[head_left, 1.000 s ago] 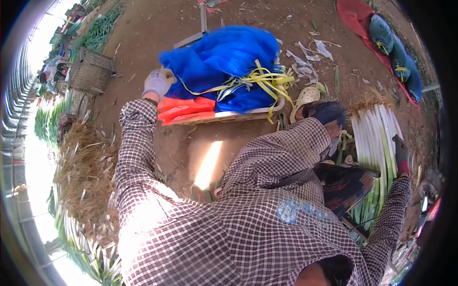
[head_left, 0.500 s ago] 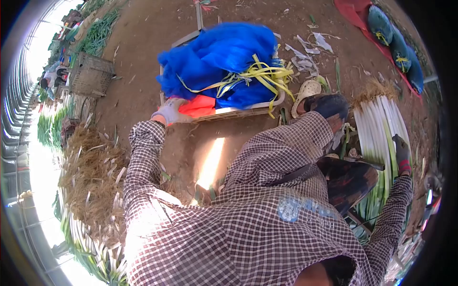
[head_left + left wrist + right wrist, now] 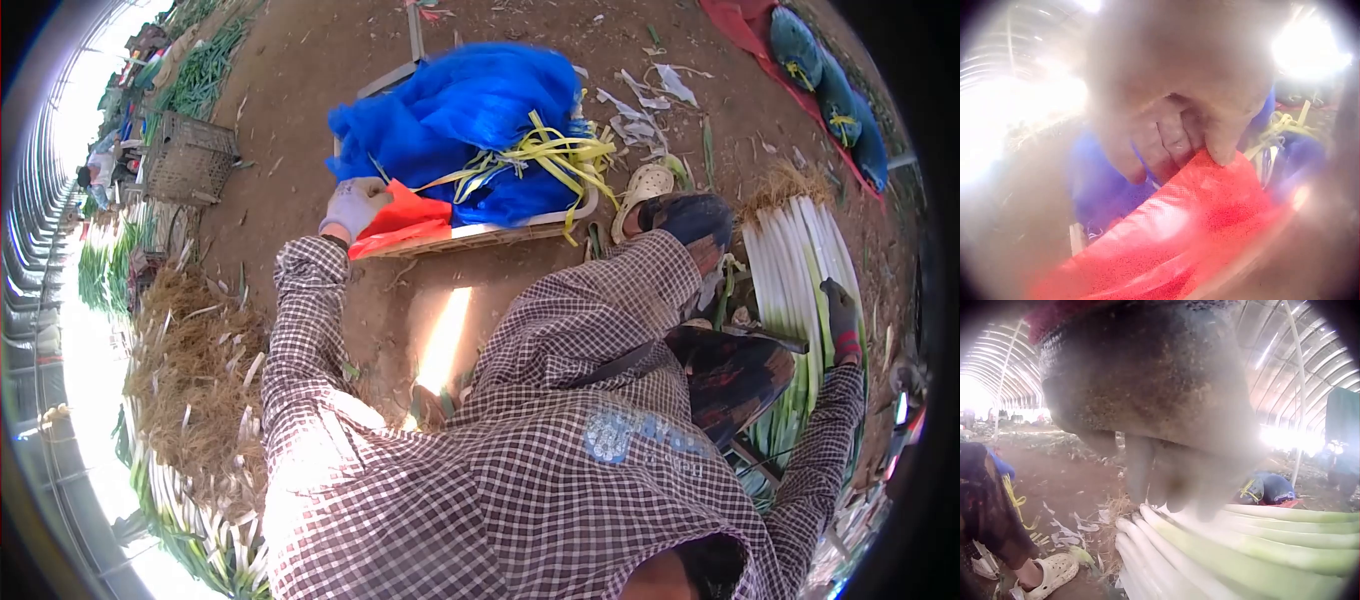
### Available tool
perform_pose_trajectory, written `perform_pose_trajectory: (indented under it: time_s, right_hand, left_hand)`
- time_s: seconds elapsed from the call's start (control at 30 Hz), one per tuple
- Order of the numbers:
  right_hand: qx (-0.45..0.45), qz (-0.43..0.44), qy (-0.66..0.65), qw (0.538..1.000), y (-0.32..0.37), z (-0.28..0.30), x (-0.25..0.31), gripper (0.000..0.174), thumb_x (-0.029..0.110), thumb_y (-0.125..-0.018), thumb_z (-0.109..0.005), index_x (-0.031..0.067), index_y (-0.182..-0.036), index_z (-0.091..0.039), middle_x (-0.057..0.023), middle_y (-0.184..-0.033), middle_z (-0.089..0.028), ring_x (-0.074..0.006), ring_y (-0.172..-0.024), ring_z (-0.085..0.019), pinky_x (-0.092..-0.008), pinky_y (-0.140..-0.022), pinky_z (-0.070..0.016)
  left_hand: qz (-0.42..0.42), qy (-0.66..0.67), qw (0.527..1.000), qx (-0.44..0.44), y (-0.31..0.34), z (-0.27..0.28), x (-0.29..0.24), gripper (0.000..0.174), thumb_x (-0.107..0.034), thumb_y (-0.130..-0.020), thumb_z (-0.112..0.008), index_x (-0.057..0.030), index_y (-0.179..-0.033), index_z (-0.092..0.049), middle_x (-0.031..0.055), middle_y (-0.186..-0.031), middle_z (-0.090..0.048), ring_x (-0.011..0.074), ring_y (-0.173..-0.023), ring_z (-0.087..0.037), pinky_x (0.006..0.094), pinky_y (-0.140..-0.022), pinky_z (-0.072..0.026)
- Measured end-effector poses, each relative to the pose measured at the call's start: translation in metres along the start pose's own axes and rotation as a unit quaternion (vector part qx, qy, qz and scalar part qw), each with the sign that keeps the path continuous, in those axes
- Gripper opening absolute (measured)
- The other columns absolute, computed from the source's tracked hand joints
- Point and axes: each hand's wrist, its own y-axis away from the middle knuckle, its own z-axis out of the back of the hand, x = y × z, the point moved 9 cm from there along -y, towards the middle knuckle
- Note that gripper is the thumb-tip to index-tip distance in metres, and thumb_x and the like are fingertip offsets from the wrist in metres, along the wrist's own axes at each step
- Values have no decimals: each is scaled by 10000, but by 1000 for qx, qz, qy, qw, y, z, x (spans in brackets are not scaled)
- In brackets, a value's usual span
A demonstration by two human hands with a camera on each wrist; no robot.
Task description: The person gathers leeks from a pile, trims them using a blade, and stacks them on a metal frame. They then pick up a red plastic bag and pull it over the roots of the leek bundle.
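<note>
From the head camera, the person bends over the dirt floor in a checked shirt. The left hand [image 3: 352,205], in a pale glove, is at the corner of a flat tray [image 3: 480,237] and holds the edge of a red net bag [image 3: 405,218]. The red net bag lies on the tray, partly under a big heap of blue net [image 3: 460,110] with yellow straps [image 3: 545,155] on top. The right hand [image 3: 840,315], in a dark glove, rests on a bundle of leeks [image 3: 790,270] lying on the ground at the person's right side. A cream shoe [image 3: 640,190] is between the tray and the leeks. A wire basket [image 3: 185,155] stands well apart at the left. From the left wrist camera, the fingers [image 3: 1175,140] are curled and pinch a fold of the red net bag [image 3: 1197,231], with the blue net [image 3: 1104,187] just behind. From the right wrist camera, the fingers [image 3: 1138,469] point down loosely and touch the top of the white leeks [image 3: 1222,556]; they are not wrapped round any stalk. The cream shoe [image 3: 1047,575] is low at the left.
</note>
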Motion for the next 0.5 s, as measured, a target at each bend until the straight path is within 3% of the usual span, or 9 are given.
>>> perform_pose_trajectory:
  time_s: [0.03, 0.1, 0.17, 0.23, 0.33, 0.4, 0.43, 0.47, 0.5]
  right_hand:
    - [1, 8, 9, 1000, 1, 2, 2, 387, 331, -986, -560, -10, -1116, -686, -78, -1152, -681, -160, -1124, -591, -298, -1017, -408]
    - [0, 23, 12, 1000, 0, 7, 2, 392, 335, -988, -553, -12, -1110, -688, -74, -1143, -682, -158, -1117, -591, -298, -1013, -408]
    - [-6, 35, -2, 999, -6, 13, -2, 397, 334, -990, -545, -16, -1112, -686, -71, -1135, -682, -154, -1105, -593, -296, -1009, -408]
    - [0, 50, 9, 999, -8, 17, 17, 348, 274, -983, -552, -26, -1104, -681, -75, -1128, -685, -156, -1100, -597, -298, -1002, -420]
    - [14, 61, 20, 998, -14, 7, 76, 336, 243, -978, -560, -34, -1135, -665, -76, -1139, -675, -156, -1061, -599, -298, -969, -441]
    - [11, 174, 3, 985, 12, -9, 195, 332, 204, -977, -558, -35, -1194, -633, -82, -1158, -667, -168, -1059, -601, -308, -969, -448]
    - [67, 150, -118, 979, 30, -28, 251, 364, 204, -984, -549, -24, -1265, -592, -97, -1201, -654, -171, -1107, -585, -310, -1001, -430]
    - [46, 225, -106, 967, 38, -32, 291, 417, 191, -978, -558, -4, -1345, -526, -125, -1308, -596, -193, -1218, -533, -328, -1044, -400]
    - [51, 317, -121, 939, 53, -38, 335, 527, 213, -951, -601, 16, -1415, -449, -139, -1418, -504, -221, -1317, -459, -359, -1078, -372]
  left_hand:
    - [-3, 25, 1000, -8, -3, 10, -3, 224, -305, -833, -641, -147, -965, -730, 144, -962, -702, 326, -922, -675, 405, -808, -525]
    - [-68, -96, 984, -135, -10, 59, -7, 241, -311, -854, -633, -118, -972, -715, 157, -965, -694, 328, -887, -676, 409, -791, -520]
    - [-140, -108, 918, -354, -1, 141, -18, 252, -298, -872, -624, -81, -980, -692, 166, -950, -689, 325, -856, -672, 413, -765, -512]
    - [-88, 47, 907, -408, 14, 220, -52, 235, -252, -889, -609, -60, -1005, -679, 162, -945, -689, 319, -845, -669, 399, -737, -509]
    - [-227, 24, 877, -423, 21, 269, -157, 212, -214, -895, -605, -63, -1027, -672, 162, -962, -686, 314, -870, -670, 383, -720, -510]
    - [-315, 67, 875, -361, 14, 269, -238, 186, -188, -898, -597, -64, -1014, -673, 131, -864, -676, 281, -804, -659, 351, -677, -500]
    - [-338, 82, 887, -303, 15, 268, -283, 208, -185, -908, -586, -34, -1034, -654, 121, -903, -689, 230, -834, -658, 327, -748, -498]
    - [-363, 97, 895, -241, 19, 262, -326, 231, -181, -918, -575, -4, -1053, -635, 110, -943, -701, 180, -864, -656, 304, -818, -496]
    - [-431, 102, 871, -212, 21, 256, -368, 231, -180, -910, -583, -1, -1046, -635, 108, -930, -701, 189, -859, -656, 302, -813, -496]
